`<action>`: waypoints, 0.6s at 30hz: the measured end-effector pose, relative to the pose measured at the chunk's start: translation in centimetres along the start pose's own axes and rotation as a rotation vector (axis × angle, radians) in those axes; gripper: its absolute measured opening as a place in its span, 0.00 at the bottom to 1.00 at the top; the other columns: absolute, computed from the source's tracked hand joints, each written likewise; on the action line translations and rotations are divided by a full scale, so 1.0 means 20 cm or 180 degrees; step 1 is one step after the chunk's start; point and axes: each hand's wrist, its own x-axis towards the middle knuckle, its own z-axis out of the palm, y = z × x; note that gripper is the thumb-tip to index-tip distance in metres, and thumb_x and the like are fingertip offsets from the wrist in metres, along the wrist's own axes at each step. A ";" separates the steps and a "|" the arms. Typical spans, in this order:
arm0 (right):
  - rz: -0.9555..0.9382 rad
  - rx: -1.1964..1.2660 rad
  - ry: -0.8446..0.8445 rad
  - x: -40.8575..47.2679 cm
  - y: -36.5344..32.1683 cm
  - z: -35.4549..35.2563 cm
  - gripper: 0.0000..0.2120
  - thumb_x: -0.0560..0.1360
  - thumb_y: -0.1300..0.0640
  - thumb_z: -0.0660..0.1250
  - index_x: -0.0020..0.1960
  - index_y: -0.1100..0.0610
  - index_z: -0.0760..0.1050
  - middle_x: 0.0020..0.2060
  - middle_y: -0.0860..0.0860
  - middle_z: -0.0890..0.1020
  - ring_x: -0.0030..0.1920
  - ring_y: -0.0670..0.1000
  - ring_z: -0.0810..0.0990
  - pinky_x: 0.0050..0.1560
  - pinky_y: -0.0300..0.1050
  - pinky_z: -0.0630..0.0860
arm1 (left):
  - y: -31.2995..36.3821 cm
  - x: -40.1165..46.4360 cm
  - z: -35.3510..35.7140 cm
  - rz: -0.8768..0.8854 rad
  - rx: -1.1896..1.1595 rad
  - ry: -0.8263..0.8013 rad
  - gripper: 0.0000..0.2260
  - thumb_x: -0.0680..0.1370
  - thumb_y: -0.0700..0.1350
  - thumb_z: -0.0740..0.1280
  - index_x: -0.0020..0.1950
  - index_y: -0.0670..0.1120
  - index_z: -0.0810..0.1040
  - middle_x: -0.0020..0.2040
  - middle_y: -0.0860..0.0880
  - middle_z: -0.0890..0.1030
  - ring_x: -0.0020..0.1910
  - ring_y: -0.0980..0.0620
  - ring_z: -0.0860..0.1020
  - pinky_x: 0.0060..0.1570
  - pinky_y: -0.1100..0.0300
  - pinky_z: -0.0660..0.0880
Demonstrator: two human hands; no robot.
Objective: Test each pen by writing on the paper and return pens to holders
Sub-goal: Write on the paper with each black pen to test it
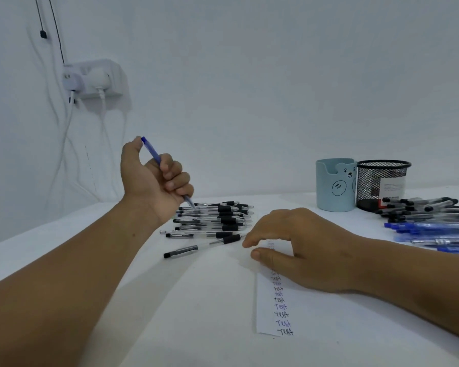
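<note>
My left hand (154, 178) is raised above the table and grips a blue pen (151, 151), thumb on its top end, tip pointing down toward a pile of black pens (215, 217). My right hand (297, 247) rests with loosely bent fingers on the upper part of a white paper strip (266, 308) carrying a column of written "Test" words. One black pen (202, 246) lies apart, just left of the right hand. At the back right stand a light blue bear holder (334, 185) and a black mesh holder (382, 184).
More black pens (421, 206) and blue pens (435, 234) lie heaped at the right edge in front of the mesh holder. A wall socket (96, 79) with plugs and hanging cables sits on the wall at the left. The tabletop is white.
</note>
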 end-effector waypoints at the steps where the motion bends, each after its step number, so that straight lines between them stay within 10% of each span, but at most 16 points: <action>1: 0.0080 0.0063 0.0096 0.00 0.01 0.00 0.10 0.80 0.47 0.65 0.59 0.45 0.81 0.53 0.36 0.82 0.58 0.39 0.77 0.59 0.33 0.70 | -0.01 -0.01 0.02 -0.0067 -0.0068 -0.0054 0.23 0.76 0.61 0.55 0.28 0.47 0.61 0.30 0.51 0.57 0.28 0.52 0.53 0.31 0.60 0.55; 6: 0.0455 0.0370 0.0747 0.00 0.07 -0.01 0.07 0.79 0.50 0.67 0.54 0.45 0.83 0.46 0.35 0.82 0.50 0.42 0.79 0.47 0.37 0.75 | -0.08 -0.08 0.12 -0.0267 -0.0376 -0.0406 0.15 0.65 0.55 0.59 0.29 0.48 0.58 0.31 0.51 0.55 0.28 0.52 0.53 0.29 0.61 0.58; 12: 0.0695 0.0270 0.1169 0.01 0.11 -0.06 0.13 0.72 0.40 0.70 0.52 0.45 0.84 0.35 0.43 0.79 0.37 0.43 0.75 0.37 0.31 0.66 | -0.19 -0.14 0.29 -0.0509 -0.0511 -0.0716 0.26 0.76 0.64 0.58 0.28 0.46 0.60 0.30 0.49 0.58 0.28 0.51 0.58 0.34 0.59 0.61; 18: 0.0866 0.0345 0.1276 0.00 0.13 -0.07 0.03 0.74 0.51 0.74 0.47 0.49 0.86 0.25 0.47 0.75 0.27 0.45 0.71 0.31 0.33 0.67 | -0.27 -0.13 0.40 -0.0534 -0.0320 -0.0816 0.24 0.77 0.57 0.56 0.26 0.44 0.63 0.29 0.47 0.62 0.29 0.48 0.66 0.38 0.56 0.67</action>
